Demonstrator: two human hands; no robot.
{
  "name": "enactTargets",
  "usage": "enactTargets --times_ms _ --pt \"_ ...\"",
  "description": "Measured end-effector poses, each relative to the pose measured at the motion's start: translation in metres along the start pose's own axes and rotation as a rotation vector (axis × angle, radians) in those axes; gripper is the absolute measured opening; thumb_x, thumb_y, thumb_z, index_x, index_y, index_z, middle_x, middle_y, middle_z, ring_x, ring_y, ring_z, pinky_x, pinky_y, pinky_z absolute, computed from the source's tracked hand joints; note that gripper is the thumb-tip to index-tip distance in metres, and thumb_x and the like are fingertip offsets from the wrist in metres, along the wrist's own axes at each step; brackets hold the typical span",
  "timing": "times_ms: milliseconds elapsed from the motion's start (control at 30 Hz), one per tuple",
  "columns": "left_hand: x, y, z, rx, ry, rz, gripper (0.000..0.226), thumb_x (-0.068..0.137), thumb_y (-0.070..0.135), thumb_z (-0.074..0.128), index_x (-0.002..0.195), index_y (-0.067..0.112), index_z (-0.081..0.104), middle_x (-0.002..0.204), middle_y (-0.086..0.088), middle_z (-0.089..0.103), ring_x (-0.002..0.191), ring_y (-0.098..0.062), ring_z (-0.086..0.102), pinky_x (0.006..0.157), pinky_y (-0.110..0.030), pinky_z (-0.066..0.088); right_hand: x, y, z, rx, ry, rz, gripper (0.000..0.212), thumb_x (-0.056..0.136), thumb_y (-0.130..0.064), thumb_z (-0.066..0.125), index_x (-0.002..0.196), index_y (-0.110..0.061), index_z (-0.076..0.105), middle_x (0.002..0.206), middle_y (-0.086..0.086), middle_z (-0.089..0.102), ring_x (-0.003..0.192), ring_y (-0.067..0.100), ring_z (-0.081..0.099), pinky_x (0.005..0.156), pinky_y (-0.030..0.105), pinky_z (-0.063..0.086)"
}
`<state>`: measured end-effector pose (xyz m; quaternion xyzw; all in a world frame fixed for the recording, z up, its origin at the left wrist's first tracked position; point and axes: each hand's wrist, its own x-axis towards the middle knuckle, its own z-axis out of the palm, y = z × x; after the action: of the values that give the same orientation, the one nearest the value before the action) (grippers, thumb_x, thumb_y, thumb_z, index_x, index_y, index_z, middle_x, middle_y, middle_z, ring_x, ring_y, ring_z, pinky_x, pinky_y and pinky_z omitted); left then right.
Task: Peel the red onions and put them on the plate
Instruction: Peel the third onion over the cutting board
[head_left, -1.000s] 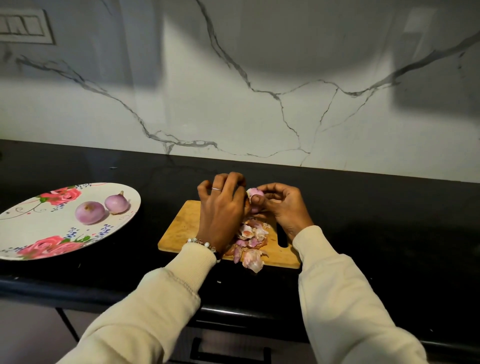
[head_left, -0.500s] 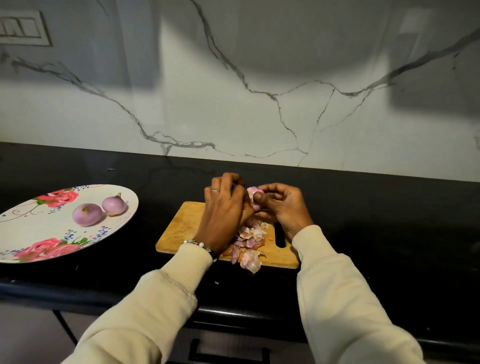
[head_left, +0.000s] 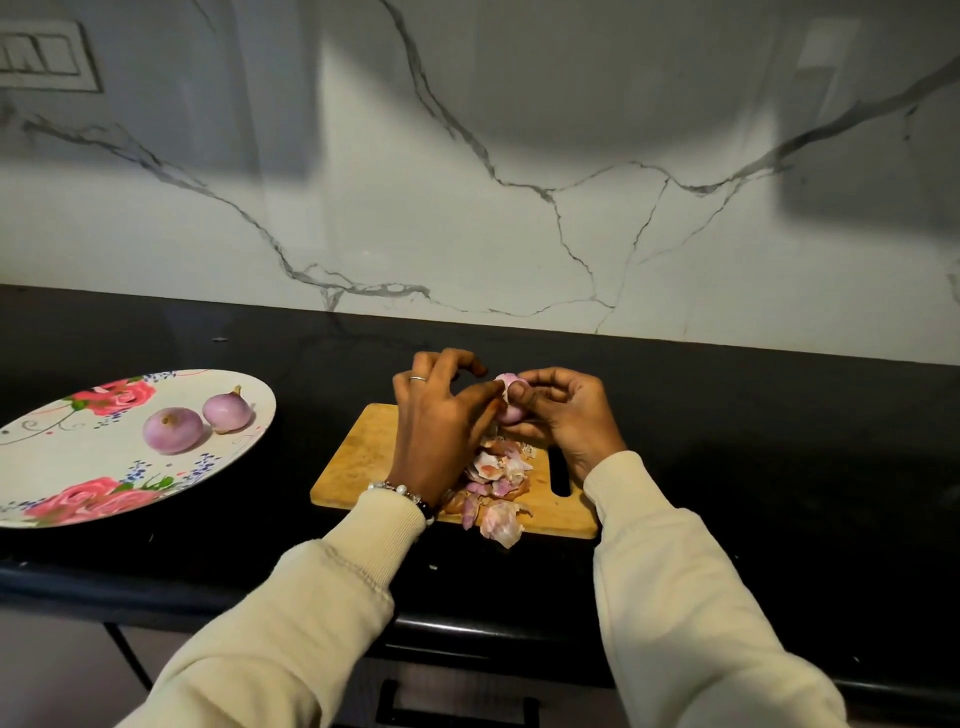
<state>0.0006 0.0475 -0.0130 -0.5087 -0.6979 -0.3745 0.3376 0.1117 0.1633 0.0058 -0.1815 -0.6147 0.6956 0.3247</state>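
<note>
At nine o'clock on the black stone counter (head_left: 727, 441) lies an oval white plate with pink painted roses (head_left: 62, 467); two peeled pale-purple onions (head_left: 173, 430) sit side by side on it, touching. Toward the centre, a light wooden cutting board (head_left: 363, 457) carries a heap of pink and brown onion skins (head_left: 496, 483) spilling over its six o'clock edge. Above the board's twelve o'clock edge, the left hand (head_left: 441, 415), ringed and braceleted, pinches a loose flap of skin on the small red onion (head_left: 511, 397). The right hand (head_left: 566, 415) curls round that onion from three o'clock, thumb on top.
</note>
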Motion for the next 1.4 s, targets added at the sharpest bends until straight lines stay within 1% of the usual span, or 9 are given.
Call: enactTargets --times_ms 133,267,367,533,633,833,1067,1233,1400 --pt "0.001 0.003 0.0 0.039 0.024 0.048 0.02 0.083 0.032 0.064 0.084 0.014 0.074 0.107 -0.006 0.062 0.104 -0.022 0.044 0.081 -0.033 0.022 -0.001 0.0 0.001 -0.027 0.001 0.005 0.028 0.086 -0.007 0.072 0.111 0.004 0.065 0.089 0.022 0.073 0.073 0.025 0.073 0.07 0.037 0.063" --pt "0.001 0.003 0.002 0.022 0.005 0.038 0.015 0.082 0.024 0.07 0.087 0.01 0.072 0.108 -0.009 0.059 0.103 -0.021 0.044 0.079 -0.036 0.029 -0.001 -0.001 0.001 0.006 0.003 0.01 0.026 0.086 -0.006 0.072 0.11 0.004 0.065 0.09 0.02 0.073 0.073 0.025 0.074 0.066 0.035 0.063" --pt "0.001 0.003 0.004 0.0 -0.038 0.032 0.02 0.085 0.028 0.06 0.086 0.008 0.066 0.11 -0.01 0.055 0.1 -0.021 0.043 0.075 -0.038 0.036 -0.001 -0.002 0.0 0.061 0.028 -0.003 0.024 0.087 -0.006 0.071 0.107 0.004 0.065 0.091 0.019 0.074 0.077 0.027 0.075 0.063 0.033 0.062" --pt "0.001 -0.004 0.002 -0.013 0.003 -0.11 0.031 0.085 0.03 0.046 0.083 0.01 0.069 0.106 -0.008 0.056 0.099 -0.02 0.042 0.077 -0.038 0.032 0.001 -0.003 -0.002 0.115 0.074 0.002 0.021 0.085 -0.008 0.071 0.102 0.002 0.067 0.097 0.021 0.074 0.086 0.033 0.075 0.068 0.039 0.063" --pt "0.0 -0.003 0.001 -0.023 -0.013 -0.122 0.033 0.085 0.029 0.042 0.089 0.014 0.071 0.106 -0.005 0.057 0.1 -0.021 0.046 0.079 -0.039 0.031 0.001 -0.003 -0.002 0.113 0.077 0.008 0.018 0.086 -0.008 0.07 0.102 0.001 0.067 0.098 0.021 0.074 0.088 0.033 0.074 0.071 0.041 0.063" --pt "0.002 -0.004 0.003 -0.111 -0.039 -0.079 0.027 0.09 0.038 0.05 0.103 0.022 0.068 0.104 0.002 0.06 0.098 -0.017 0.05 0.077 -0.036 0.033 0.0 -0.003 -0.003 0.1 0.006 0.018 0.025 0.087 -0.008 0.068 0.109 0.004 0.066 0.096 0.02 0.074 0.085 0.031 0.074 0.072 0.041 0.063" --pt "0.001 -0.007 0.008 -0.253 -0.046 -0.058 0.024 0.087 0.037 0.056 0.091 0.019 0.072 0.103 0.003 0.062 0.097 -0.012 0.051 0.077 -0.042 0.046 0.0 0.0 -0.001 0.042 -0.032 0.017 0.02 0.086 -0.008 0.069 0.104 0.0 0.067 0.088 0.022 0.073 0.076 0.027 0.073 0.072 0.039 0.063" --pt "0.001 -0.008 0.009 -0.228 -0.031 -0.072 0.007 0.086 0.022 0.069 0.09 0.017 0.072 0.105 0.001 0.061 0.098 -0.015 0.05 0.077 -0.044 0.047 0.002 0.002 -0.001 0.034 -0.021 0.026 0.019 0.085 -0.007 0.071 0.103 0.0 0.067 0.088 0.02 0.074 0.075 0.028 0.073 0.072 0.039 0.063" --pt "0.002 -0.003 0.01 -0.104 -0.109 -0.11 0.012 0.088 0.014 0.066 0.099 0.011 0.065 0.118 -0.008 0.053 0.106 -0.023 0.05 0.082 -0.045 0.045 0.003 0.003 -0.002 0.047 -0.008 0.027 0.023 0.086 -0.006 0.071 0.106 0.003 0.065 0.086 0.02 0.074 0.079 0.03 0.073 0.075 0.044 0.063"
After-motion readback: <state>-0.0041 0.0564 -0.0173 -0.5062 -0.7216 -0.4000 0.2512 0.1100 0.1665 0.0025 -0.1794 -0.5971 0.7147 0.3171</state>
